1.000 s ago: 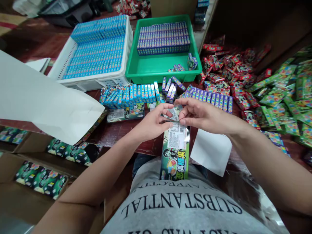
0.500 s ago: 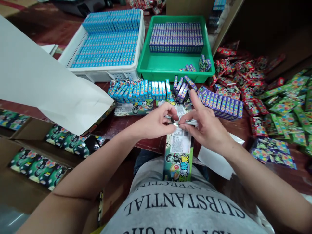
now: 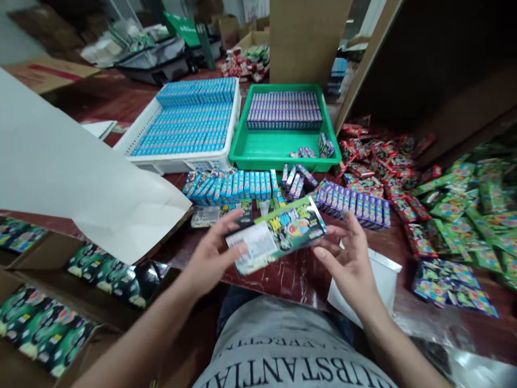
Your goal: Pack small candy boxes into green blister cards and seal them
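Observation:
A flat green candy packet [image 3: 288,229] with a white printed label is held slantwise above the table's front edge. My left hand [image 3: 218,253] grips its left end, thumb lying over the label and fingers behind. At the other end, my right hand [image 3: 347,258] has the lower right corner between its thumb and fingers, the index finger raised off it. Behind the packet stand a row of small blue boxes [image 3: 238,186] and a row of small purple boxes [image 3: 355,203]. Another labelled packet [image 3: 205,215] lies flat in front of the blue row.
A white crate [image 3: 181,161] of blue boxes and a green tray [image 3: 278,159] with purple boxes stand behind. Red packets [image 3: 375,161] and green packets [image 3: 476,205] are heaped right. White paper [image 3: 371,285] lies by my right hand. Cartons [image 3: 40,253] hold packets at lower left.
The packet has come up from my lap and turned from upright to sideways. My hands have moved apart from a pinch at its top edge to its two ends. The camera view has tilted up.

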Action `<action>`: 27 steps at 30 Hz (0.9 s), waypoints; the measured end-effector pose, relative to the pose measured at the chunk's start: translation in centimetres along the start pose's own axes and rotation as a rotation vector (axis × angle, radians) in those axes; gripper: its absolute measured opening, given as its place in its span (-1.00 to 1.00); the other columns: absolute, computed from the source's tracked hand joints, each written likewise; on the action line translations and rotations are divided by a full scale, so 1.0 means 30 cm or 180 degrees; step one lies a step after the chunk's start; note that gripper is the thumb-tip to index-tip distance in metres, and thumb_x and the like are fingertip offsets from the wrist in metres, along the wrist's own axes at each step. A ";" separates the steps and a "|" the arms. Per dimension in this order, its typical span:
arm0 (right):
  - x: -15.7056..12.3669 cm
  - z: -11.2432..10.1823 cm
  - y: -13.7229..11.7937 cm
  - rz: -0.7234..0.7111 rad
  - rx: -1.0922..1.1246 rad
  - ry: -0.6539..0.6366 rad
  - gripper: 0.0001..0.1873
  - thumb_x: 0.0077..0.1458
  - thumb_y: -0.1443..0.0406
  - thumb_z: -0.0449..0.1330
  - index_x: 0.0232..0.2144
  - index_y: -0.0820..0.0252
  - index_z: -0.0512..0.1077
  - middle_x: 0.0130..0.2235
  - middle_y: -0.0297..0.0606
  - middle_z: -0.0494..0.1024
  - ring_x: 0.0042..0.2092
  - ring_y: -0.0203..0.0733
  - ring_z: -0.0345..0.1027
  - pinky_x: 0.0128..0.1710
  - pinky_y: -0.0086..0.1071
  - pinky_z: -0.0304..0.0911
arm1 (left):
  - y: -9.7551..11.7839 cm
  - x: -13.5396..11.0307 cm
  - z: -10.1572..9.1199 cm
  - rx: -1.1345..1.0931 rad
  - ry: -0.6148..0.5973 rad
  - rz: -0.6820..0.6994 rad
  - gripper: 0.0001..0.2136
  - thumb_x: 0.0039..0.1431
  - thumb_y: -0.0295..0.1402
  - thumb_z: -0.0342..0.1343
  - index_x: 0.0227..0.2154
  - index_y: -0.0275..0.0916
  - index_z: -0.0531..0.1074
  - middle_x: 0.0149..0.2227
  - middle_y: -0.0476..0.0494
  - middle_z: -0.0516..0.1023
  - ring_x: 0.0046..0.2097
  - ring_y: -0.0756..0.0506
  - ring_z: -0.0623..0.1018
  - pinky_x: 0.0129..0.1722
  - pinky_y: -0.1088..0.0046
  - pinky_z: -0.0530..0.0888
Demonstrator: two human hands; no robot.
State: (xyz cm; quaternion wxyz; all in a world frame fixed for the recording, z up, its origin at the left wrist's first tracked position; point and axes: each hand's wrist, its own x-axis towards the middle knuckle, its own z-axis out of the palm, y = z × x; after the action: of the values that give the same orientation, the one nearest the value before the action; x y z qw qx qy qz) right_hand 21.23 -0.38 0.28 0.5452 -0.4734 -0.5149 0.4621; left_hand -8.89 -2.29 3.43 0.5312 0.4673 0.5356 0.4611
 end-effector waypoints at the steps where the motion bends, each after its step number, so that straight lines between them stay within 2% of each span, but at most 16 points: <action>1: 0.006 0.018 0.004 -0.0010 0.0086 0.0225 -0.09 0.11 0.19 0.39 0.38 -0.29 0.04 0.00 -0.29 0.45 -0.12 -0.22 0.52 -0.08 -0.23 0.53 | -0.035 -0.028 0.039 0.0022 -0.0058 -0.0058 -0.48 0.19 -0.30 0.33 0.21 0.05 0.38 0.12 -0.11 0.46 -0.01 -0.11 0.56 -0.07 0.40 0.54; 3: 0.023 0.038 -0.004 -0.0083 0.0105 0.0386 -0.12 0.09 0.23 0.40 0.34 -0.25 0.10 -0.07 -0.32 0.49 -0.18 -0.26 0.50 -0.13 -0.30 0.52 | -0.077 -0.066 0.120 0.0037 -0.0427 -0.0080 -0.66 0.18 -0.31 0.33 0.02 -0.09 0.50 0.00 -0.13 0.50 -0.01 -0.11 0.55 -0.05 0.39 0.52; 5: 0.041 0.039 -0.019 -0.0099 0.0014 0.0024 -0.08 0.09 0.25 0.39 0.37 -0.26 0.05 -0.06 -0.28 0.55 -0.16 -0.19 0.52 -0.15 -0.25 0.53 | -0.088 -0.070 0.189 0.0055 -0.0758 0.0026 -0.80 0.15 -0.30 0.35 -0.20 -0.21 0.54 -0.09 -0.13 0.46 -0.09 -0.08 0.55 -0.15 0.43 0.53; 6: 0.049 0.035 -0.024 -0.0108 -0.0049 -0.0198 -0.05 0.10 0.25 0.38 0.40 -0.28 0.00 -0.03 -0.25 0.58 -0.15 -0.14 0.53 -0.13 -0.19 0.53 | -0.088 -0.059 0.214 0.0031 -0.0709 0.0078 -0.78 0.14 -0.28 0.36 -0.20 -0.22 0.52 -0.10 -0.12 0.43 -0.16 -0.05 0.55 -0.24 0.47 0.52; 7: 0.056 0.029 -0.024 -0.0132 -0.0117 -0.0356 -0.02 0.12 0.25 0.36 0.42 -0.30 -0.06 0.01 -0.22 0.59 -0.13 -0.09 0.55 -0.10 -0.11 0.53 | -0.088 -0.043 0.230 -0.0050 -0.0597 0.0115 -0.73 0.16 -0.27 0.34 -0.12 -0.19 0.49 -0.11 -0.11 0.41 -0.22 -0.01 0.53 -0.31 0.50 0.51; 9: 0.065 0.016 -0.012 -0.0230 -0.0283 -0.0500 0.01 0.15 0.24 0.33 0.45 -0.31 -0.15 0.07 -0.18 0.60 -0.05 0.00 0.56 0.02 0.02 0.48 | -0.091 -0.008 0.240 -0.0211 -0.0459 0.0158 -0.53 0.18 -0.29 0.30 0.13 -0.08 0.34 -0.06 -0.10 0.39 -0.31 0.04 0.50 -0.44 0.56 0.45; 11: 0.065 0.001 0.012 -0.0329 -0.0532 -0.0700 -0.02 0.20 0.22 0.28 0.46 -0.26 -0.18 0.04 -0.19 0.63 0.02 0.04 0.54 0.14 0.09 0.39 | -0.100 0.014 0.235 -0.0200 -0.0528 0.0222 -0.45 0.18 -0.34 0.29 0.21 -0.05 0.26 -0.03 -0.12 0.40 -0.36 0.07 0.48 -0.47 0.57 0.40; 14: 0.050 -0.020 0.049 -0.0303 -0.0915 -0.1177 -0.17 0.28 0.20 0.20 0.47 -0.14 -0.08 -0.02 -0.19 0.66 0.01 0.01 0.55 0.23 0.13 0.29 | -0.115 0.026 0.226 -0.0083 -0.0648 0.0346 -0.64 0.17 -0.38 0.29 0.02 -0.17 0.43 -0.06 -0.15 0.43 -0.31 0.05 0.48 -0.38 0.52 0.42; 16: 0.039 -0.022 0.064 -0.0239 -0.0962 -0.1280 -0.21 0.31 0.21 0.18 0.46 -0.10 -0.05 -0.02 -0.19 0.66 0.01 -0.04 0.55 0.25 0.11 0.28 | -0.116 0.035 0.224 -0.0092 -0.0592 0.0420 -0.77 0.19 -0.35 0.28 -0.11 -0.21 0.48 -0.04 -0.18 0.43 -0.17 -0.03 0.52 -0.27 0.47 0.47; 19: 0.031 0.000 0.064 -0.0305 -0.0708 -0.0966 -0.12 0.30 0.25 0.20 0.47 -0.18 -0.18 0.16 -0.17 0.54 -0.01 -0.14 0.55 0.12 -0.06 0.44 | -0.104 0.052 0.230 -0.0136 -0.0534 0.0446 -0.88 0.26 -0.32 0.24 -0.20 -0.23 0.51 0.03 -0.23 0.47 0.06 -0.14 0.52 -0.02 0.32 0.49; 21: 0.034 0.015 0.054 -0.0347 -0.0525 -0.0743 -0.03 0.28 0.26 0.23 0.47 -0.26 -0.29 0.25 -0.15 0.44 -0.08 -0.19 0.56 -0.05 -0.17 0.52 | -0.091 0.062 0.239 -0.0245 -0.0490 0.0407 -0.89 0.29 -0.34 0.21 -0.17 -0.22 0.49 0.00 -0.21 0.54 0.06 -0.13 0.54 0.08 0.27 0.45; 23: 0.041 0.019 0.040 -0.0304 -0.0437 -0.0770 -0.01 0.29 0.25 0.22 0.47 -0.25 -0.36 0.14 -0.17 0.53 -0.10 -0.18 0.55 -0.10 -0.18 0.54 | -0.079 0.069 0.246 -0.0351 -0.0429 0.0394 -0.79 0.29 -0.36 0.20 -0.03 -0.19 0.45 -0.06 -0.17 0.59 -0.02 -0.10 0.57 0.04 0.28 0.46; 25: 0.052 0.008 0.023 -0.0263 -0.0399 -0.0915 -0.04 0.32 0.23 0.20 0.47 -0.21 -0.35 -0.05 -0.24 0.63 -0.06 -0.11 0.55 -0.03 -0.10 0.51 | -0.064 0.077 0.251 -0.0249 -0.0459 0.0419 -0.72 0.28 -0.36 0.21 0.04 -0.17 0.44 -0.08 -0.15 0.60 -0.06 -0.08 0.57 0.00 0.32 0.47; 27: 0.063 -0.008 0.003 -0.0222 -0.0340 -0.1016 -0.08 0.31 0.21 0.21 0.47 -0.23 -0.27 -0.12 -0.27 0.65 -0.04 -0.08 0.54 0.01 -0.05 0.48 | -0.044 0.088 0.258 -0.0027 -0.0570 0.0384 -0.81 0.29 -0.33 0.21 -0.08 -0.21 0.52 -0.11 -0.15 0.62 -0.07 -0.08 0.58 -0.02 0.33 0.47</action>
State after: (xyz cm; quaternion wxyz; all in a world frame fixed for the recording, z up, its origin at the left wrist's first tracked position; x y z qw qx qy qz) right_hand 21.55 1.49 0.43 0.4463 -0.4041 -0.6348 0.4842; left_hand -1.17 0.13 1.67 0.5501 0.5358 0.4550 0.4509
